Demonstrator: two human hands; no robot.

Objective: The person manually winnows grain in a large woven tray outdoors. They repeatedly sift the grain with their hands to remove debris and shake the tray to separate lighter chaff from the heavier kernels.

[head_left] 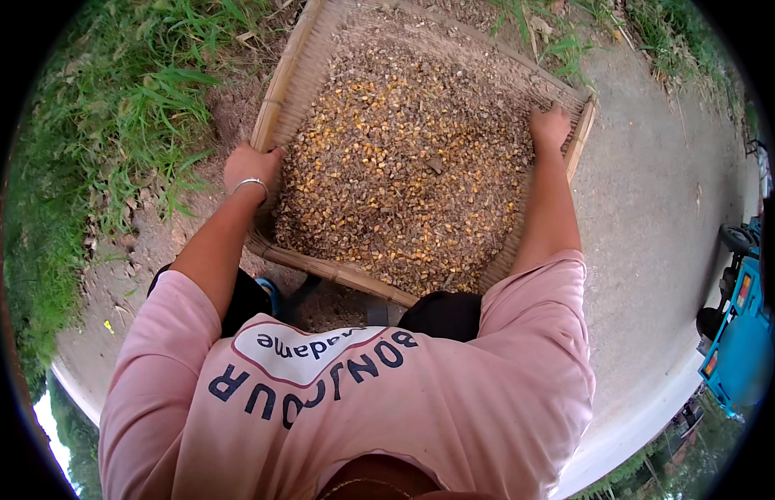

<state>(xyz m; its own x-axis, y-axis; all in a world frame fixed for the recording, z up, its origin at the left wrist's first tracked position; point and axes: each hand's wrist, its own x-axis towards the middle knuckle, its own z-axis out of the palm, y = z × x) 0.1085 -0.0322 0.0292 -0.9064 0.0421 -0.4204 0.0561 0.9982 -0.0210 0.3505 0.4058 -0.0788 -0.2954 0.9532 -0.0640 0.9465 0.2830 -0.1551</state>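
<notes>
A wide woven bamboo winnowing tray is in front of me, tilted slightly in the view. Yellow corn kernels mixed with brownish chaff cover most of its bottom, piled thickest in the middle and toward my body. My left hand, with a silver bracelet at the wrist, is closed round the left rim. At the right side, my right hand grips the tray near its far right corner, its fingers over the rim. The undersides of both hands are hidden.
Tall green grass grows at the left, beside bare soil. A grey concrete path runs along the right. A blue vehicle with a black wheel stands at the far right. Part of a blue shoe shows below the tray.
</notes>
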